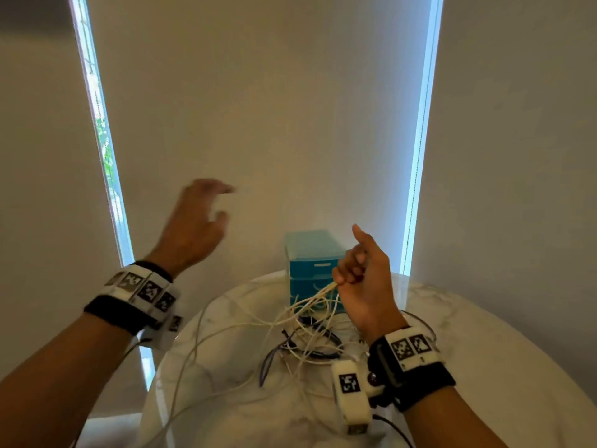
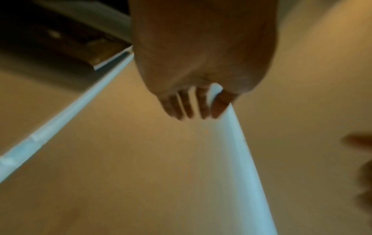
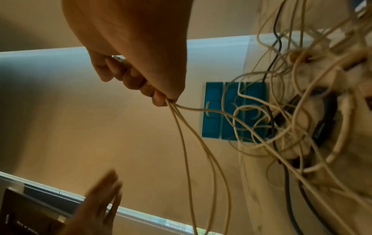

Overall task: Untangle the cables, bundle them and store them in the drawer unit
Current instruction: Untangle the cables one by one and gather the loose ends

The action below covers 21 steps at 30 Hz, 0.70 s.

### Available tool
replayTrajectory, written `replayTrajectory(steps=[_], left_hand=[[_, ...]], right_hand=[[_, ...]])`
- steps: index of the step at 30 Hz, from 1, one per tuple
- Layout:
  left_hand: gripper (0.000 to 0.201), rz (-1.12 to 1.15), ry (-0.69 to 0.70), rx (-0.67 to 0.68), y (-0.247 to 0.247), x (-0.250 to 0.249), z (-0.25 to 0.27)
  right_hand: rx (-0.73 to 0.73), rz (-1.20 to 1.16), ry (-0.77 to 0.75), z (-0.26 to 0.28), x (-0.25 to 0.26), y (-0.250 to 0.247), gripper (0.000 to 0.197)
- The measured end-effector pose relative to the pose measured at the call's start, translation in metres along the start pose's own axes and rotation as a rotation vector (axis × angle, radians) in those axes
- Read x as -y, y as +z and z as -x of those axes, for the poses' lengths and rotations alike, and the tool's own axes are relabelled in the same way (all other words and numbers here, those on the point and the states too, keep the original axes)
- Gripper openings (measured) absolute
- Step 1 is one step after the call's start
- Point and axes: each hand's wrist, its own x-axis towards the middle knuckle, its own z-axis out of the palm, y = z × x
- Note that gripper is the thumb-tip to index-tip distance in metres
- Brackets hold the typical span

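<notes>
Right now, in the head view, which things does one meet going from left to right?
Left window strip → left hand → teal drawer unit → right hand, gripping white cables → right window strip.

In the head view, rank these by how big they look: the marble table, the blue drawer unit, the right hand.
1. marble table, largest by far.
2 and 3. right hand and blue drawer unit look about alike; the hand is nearer the camera and covers part of the unit, so no ranking.
</notes>
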Motion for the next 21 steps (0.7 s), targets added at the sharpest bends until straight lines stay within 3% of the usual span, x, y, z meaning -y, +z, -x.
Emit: replayTrajectory(steps=[2,4,6,9,12,15,16,18,21], left_hand=[[0.069,0.367,-0.080,0.446,0.015,-0.062,0.012],[0.095,0.503,-0.166,0.842,0.036,-0.101,0.027],[0.093,0.507,-0.111,1.053,0.066,-0.108,0.043],[0.059,0.574,-0.116,1.036,0.096,-0.096,0.059],[0.053,0.859,-0.353,1.099,0.097,-0.080,0.069],[0.050,0.968,-0.479,1.179,0.072,-0.049,0.071],[0.054,0.928,-0.522,1.185,0.064,-0.037,0.068],[0.070,0.642,-0.567,1.134,0.052,-0.015,0.062],[0.087,0.054,-0.467,0.891,0.042,0.011,0.050]], right_hand=[[-0.012,-0.008,0.020,0.003,-0.009,0.008,0.053],[-0.010,-0.034,0.016,0.005,-0.011,0.015,0.055],[0.006,-0.034,0.010,0.007,-0.008,0.020,0.056],[0.035,-0.013,0.015,0.008,0.005,0.021,0.055],[0.017,-0.044,-0.002,0.004,0.027,0.013,0.054],[-0.036,-0.069,0.009,-0.002,0.044,-0.005,0.054],[-0.054,-0.073,0.023,-0.003,0.044,-0.012,0.054],[-0.083,-0.067,0.048,-0.004,0.037,-0.024,0.053],[-0.068,-0.057,0.108,0.000,0.011,-0.026,0.052]])
